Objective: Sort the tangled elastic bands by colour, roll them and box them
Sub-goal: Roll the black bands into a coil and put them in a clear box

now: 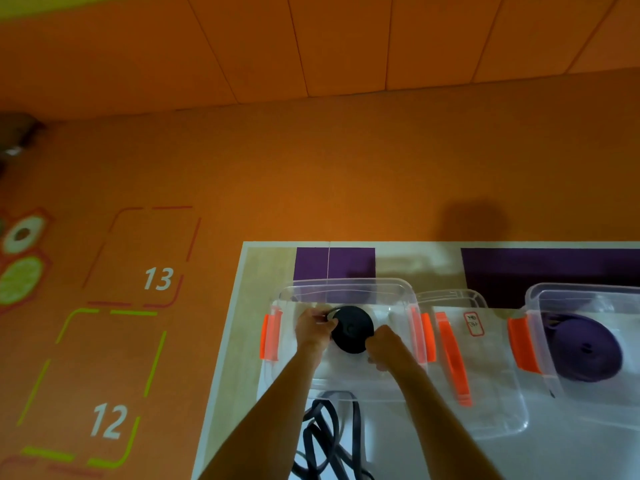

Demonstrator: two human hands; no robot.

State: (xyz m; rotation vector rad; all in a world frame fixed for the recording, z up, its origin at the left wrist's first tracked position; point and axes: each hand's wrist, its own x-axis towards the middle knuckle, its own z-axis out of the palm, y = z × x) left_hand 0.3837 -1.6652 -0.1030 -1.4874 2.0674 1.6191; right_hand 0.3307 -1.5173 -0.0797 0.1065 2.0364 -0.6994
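A rolled black elastic band (352, 329) sits inside the clear plastic box (346, 285) with orange latches at the table's left. My left hand (313, 329) grips the roll's left edge, fingers curled on it. My right hand (384, 344) holds its lower right edge. A loose tangle of black band (329, 441) lies on the table in front of that box, between my forearms. A rolled purple band (585, 348) lies in a second clear box (533, 296) at the right.
A clear lid (485, 393) with an orange handle and a small label lies between the two boxes. The white table (228, 341) ends at its left edge, beside an orange floor marked 12 and 13.
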